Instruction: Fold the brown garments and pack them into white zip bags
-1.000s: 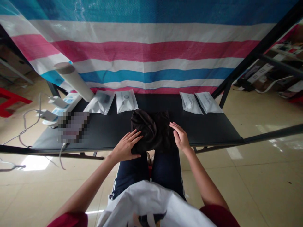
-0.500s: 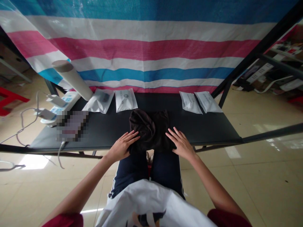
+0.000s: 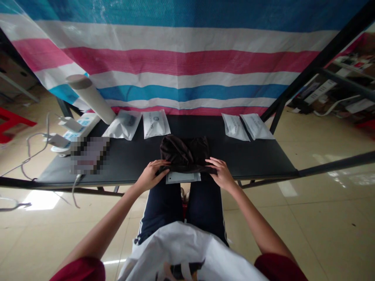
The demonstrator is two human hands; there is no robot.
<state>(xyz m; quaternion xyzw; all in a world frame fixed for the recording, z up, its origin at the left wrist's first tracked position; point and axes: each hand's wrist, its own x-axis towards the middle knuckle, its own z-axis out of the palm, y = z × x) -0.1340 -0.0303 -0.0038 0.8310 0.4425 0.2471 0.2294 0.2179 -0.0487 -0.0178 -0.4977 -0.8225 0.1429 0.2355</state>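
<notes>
A dark brown cloth (image 3: 184,152) lies bunched near the front edge of the black table. My left hand (image 3: 152,173) pinches the near left corner of the cloth, thumb below and fingers on top. At the near right corner, my right hand (image 3: 220,171) is closed on the same edge, its fingers curled over the fabric. The near edge is drawn fairly straight between both hands. From under it sticks out a whitish plastic bag (image 3: 183,178), overhanging the table's front edge; the rest of that bag is hidden beneath the cloth.
White printed pouches (image 3: 156,123) lie at the back left, and two more pouches (image 3: 258,126) at the back right. A white bottle (image 3: 92,99), a power strip (image 3: 83,128) with chargers and a blurred-out phone (image 3: 89,154) stand on the left. A striped sheet (image 3: 175,60) hangs behind the table (image 3: 249,162).
My hands have gone from lying spread on the cloth to gripping its near edge. That edge has been lifted and folded away from me, uncovering the whitish bag beneath.
</notes>
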